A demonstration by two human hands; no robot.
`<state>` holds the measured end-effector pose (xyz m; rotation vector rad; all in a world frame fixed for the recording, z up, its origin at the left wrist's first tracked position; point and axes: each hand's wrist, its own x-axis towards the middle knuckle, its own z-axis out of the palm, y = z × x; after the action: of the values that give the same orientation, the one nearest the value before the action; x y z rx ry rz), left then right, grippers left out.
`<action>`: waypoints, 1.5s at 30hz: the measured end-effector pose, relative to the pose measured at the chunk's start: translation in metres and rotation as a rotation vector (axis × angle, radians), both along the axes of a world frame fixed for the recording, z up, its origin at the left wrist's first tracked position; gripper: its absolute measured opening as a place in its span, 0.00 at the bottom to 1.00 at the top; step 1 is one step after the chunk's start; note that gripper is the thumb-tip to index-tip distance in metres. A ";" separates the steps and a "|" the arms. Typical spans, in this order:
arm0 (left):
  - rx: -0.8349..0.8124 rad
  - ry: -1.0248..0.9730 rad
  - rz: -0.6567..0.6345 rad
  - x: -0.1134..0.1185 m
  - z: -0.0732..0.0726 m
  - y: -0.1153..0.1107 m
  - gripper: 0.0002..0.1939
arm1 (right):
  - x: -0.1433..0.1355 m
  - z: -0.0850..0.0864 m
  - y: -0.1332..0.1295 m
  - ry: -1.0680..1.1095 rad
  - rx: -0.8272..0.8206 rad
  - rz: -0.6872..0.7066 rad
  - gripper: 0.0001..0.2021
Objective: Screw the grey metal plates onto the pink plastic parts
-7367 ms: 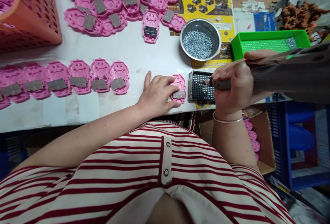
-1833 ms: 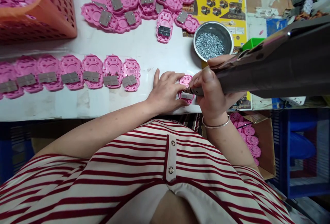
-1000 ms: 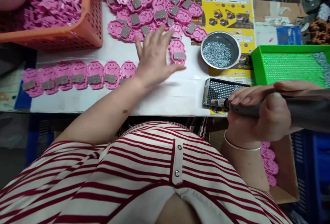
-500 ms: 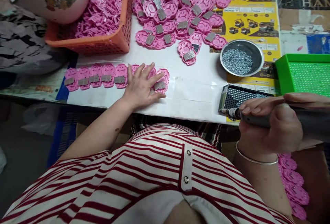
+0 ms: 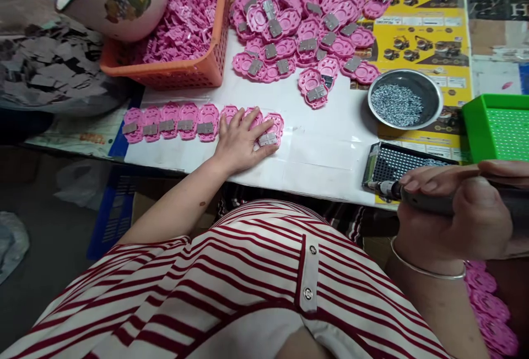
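My left hand (image 5: 239, 143) lies spread over the right end of a row of pink plastic parts (image 5: 188, 120), each with a grey metal plate. Its fingers rest on several parts, and its thumb lies by the end part (image 5: 273, 128). My right hand (image 5: 454, 210) is wrapped around a dark electric screwdriver (image 5: 430, 199), whose tip points left at the near edge of a black perforated tray (image 5: 405, 162). Whether the tip touches the tray, I cannot tell. Small screws (image 5: 397, 104) fill a metal bowl (image 5: 438, 97) behind the tray.
A heap of similar pink parts (image 5: 306, 17) covers the back of the table. To its left stand an orange basket (image 5: 165, 72) of small pink pieces and a flowered enamel pot (image 5: 124, 4). A green tray (image 5: 475, 128) sits at right. More pink parts (image 5: 491, 309) lie below the table.
The whole view has shifted, so everything appears further right and slightly lower. My left thumb has drawn in a little toward the end part. The screwdriver stays by the black tray.
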<state>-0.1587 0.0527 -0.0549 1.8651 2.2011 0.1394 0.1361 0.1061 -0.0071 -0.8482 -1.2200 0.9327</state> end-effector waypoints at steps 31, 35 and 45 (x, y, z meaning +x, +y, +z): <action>0.200 -0.113 -0.442 0.130 -0.004 0.017 0.39 | 0.014 -0.017 0.024 0.081 0.303 -0.156 0.12; 0.242 -0.134 -0.485 0.127 -0.004 0.013 0.37 | 0.019 -0.029 0.032 0.018 0.306 -0.174 0.12; 0.240 -0.166 -0.478 0.124 -0.002 0.009 0.31 | 0.017 -0.031 0.035 -0.098 0.177 -0.198 0.15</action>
<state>-0.0349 0.0621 -0.0568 2.3538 1.6366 0.4624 0.1529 0.1407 -0.0380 -0.8631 -1.2574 0.6206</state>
